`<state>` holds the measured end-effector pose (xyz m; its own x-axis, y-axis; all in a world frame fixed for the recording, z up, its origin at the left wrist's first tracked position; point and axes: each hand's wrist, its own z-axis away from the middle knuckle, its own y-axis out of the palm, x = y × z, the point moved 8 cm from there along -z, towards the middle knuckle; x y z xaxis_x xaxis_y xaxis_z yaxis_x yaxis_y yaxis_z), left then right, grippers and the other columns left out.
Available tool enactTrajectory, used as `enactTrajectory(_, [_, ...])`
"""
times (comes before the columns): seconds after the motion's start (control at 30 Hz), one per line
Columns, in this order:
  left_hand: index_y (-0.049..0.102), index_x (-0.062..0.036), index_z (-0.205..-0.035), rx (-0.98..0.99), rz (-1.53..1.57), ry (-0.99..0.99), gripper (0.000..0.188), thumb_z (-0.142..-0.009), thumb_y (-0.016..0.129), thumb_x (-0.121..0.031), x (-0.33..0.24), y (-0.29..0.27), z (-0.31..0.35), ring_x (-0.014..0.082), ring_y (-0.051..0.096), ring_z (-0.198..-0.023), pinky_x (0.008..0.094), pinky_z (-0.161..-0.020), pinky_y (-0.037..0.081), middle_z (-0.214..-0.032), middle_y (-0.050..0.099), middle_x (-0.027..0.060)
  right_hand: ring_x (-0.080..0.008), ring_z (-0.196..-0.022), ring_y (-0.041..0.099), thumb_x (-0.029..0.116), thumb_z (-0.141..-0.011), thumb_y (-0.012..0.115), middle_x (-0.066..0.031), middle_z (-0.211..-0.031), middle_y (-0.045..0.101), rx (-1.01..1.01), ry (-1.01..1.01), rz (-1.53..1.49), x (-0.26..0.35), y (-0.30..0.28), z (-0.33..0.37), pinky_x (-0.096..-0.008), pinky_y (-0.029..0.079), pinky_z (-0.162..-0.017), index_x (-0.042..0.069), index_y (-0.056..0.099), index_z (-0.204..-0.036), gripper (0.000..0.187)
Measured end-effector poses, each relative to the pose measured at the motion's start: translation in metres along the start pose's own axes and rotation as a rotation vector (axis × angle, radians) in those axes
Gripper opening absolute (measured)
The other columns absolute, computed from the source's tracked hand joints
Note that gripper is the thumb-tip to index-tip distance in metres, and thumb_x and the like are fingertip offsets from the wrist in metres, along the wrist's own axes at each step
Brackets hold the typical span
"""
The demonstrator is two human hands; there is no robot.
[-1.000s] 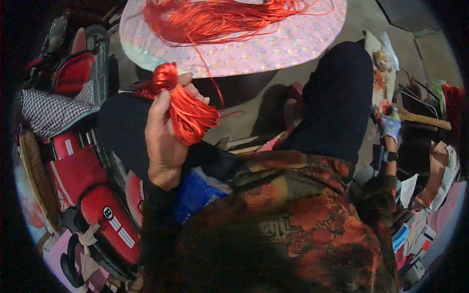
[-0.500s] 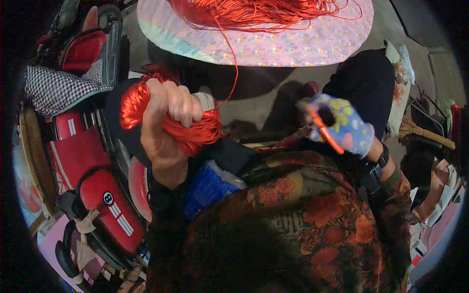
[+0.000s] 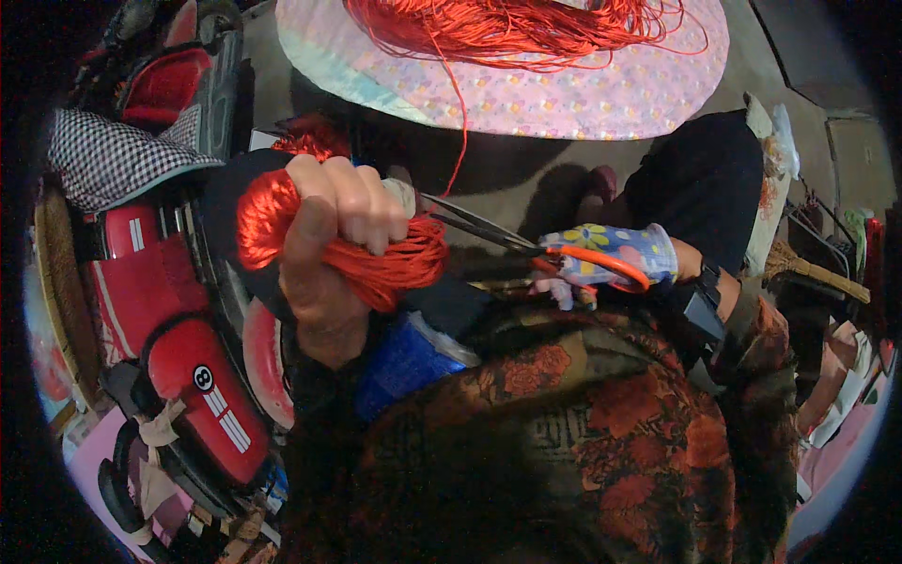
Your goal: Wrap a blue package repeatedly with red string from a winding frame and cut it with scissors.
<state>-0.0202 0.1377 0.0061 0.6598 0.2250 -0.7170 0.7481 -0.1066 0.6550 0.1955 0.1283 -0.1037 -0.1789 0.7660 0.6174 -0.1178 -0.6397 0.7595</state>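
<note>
My left hand is closed around a bundle of red cord, whose looped strands stick out on both sides of the fist. In my right hand, which wears a flowered glove, is a pair of scissors with orange handles. The blades point left, parted a little, with their tips at the right end of the bundle. One strand of red cord runs from there up to a large heap of red cord on a round table with a pink patterned cover.
A blue container rests by my lap, below the left hand. On the left stand a red ride-on vehicle and a checkered cloth. A straw broom lies at the right, near papers.
My right hand has swung the scissors leftward, bringing the blades to the cord beside the bundle. The left hand keeps its grip, shifted slightly right in the picture.
</note>
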Motion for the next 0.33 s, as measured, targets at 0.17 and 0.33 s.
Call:
enactTrajectory(0.17, [0.040, -0.0127, -0.075, -0.045, 0.041, -0.013, 0.030, -0.096, 0.054, -0.029, 0.008, -0.010, -0.002, 0.0147, 0.043, -0.070, 0.0333, -0.071, 0.039, -0.076, 0.044, 0.0014, -0.0179, -0.092, 0.062, 0.041, -0.100, 0.042, -0.0131, -0.109, 0.062, -0.065, -0.201, 0.420, 0.015, -0.002, -0.027, -0.0255, 0.049, -0.079, -0.001, 0.046, -0.130, 0.052])
enactTrajectory(0.33, [0.043, -0.0129, -0.076, -0.249, -0.019, -0.072, 0.031, -0.095, 0.056, -0.032, 0.014, -0.019, -0.001, 0.0160, 0.047, -0.078, 0.0386, -0.086, 0.042, -0.079, 0.048, 0.0016, -0.0175, -0.085, 0.063, 0.044, -0.101, 0.040, -0.0124, -0.104, 0.066, -0.207, -0.346, 0.584, 0.021, -0.012, -0.032, -0.0246, 0.049, -0.077, -0.001, 0.052, -0.124, 0.052])
